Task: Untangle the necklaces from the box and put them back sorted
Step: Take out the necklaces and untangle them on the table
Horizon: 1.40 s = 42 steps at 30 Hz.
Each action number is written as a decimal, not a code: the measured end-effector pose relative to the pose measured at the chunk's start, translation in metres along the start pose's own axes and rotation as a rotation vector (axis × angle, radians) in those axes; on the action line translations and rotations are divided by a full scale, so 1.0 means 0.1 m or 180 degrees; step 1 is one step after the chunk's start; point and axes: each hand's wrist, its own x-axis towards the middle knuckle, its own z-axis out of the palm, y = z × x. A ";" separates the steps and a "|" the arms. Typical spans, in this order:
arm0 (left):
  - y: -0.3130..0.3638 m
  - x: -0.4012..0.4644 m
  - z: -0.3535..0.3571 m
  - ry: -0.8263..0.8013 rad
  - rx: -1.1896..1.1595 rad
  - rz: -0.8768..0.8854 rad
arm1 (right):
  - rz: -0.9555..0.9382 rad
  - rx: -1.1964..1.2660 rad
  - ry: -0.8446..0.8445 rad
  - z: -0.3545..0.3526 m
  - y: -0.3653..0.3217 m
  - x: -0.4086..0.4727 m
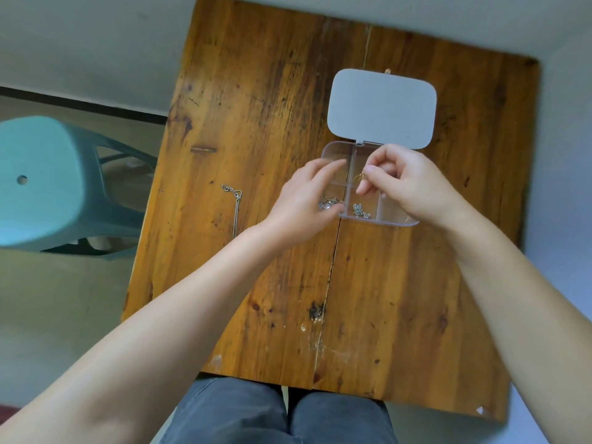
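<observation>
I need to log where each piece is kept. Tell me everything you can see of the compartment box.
The compartment box is clear plastic with dividers, its grey lid hinged open flat on the wooden table. Small silver chains lie in its near cells. The left hand rests on its left edge; the right hand holds a gold chain above it.

The worn, orange-brown wooden plank worktop (256,91), scratched and dark-stained, has a long crack running from its near edge up toward the clear plastic compartment box (397,216) lying on it. The box's pale grey rounded lid (382,107) lies open flat on the wood just beyond it. Left of the box, apart from it, a thin silver chain necklace (236,203) lies stretched on the boards.
</observation>
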 end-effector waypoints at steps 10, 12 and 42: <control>-0.36 0.00 -0.95 -0.1237 -0.1619 -0.0697 | 0.1327 0.2484 0.0713 0.90 0.12 -0.60; -0.52 0.06 -0.96 -0.1358 -0.1280 -0.0845 | 0.1765 0.2470 0.0561 1.32 0.18 -0.70; -0.25 -0.01 0.18 0.0177 0.1374 0.0651 | 0.0984 -0.3281 -0.0346 -0.30 0.71 0.29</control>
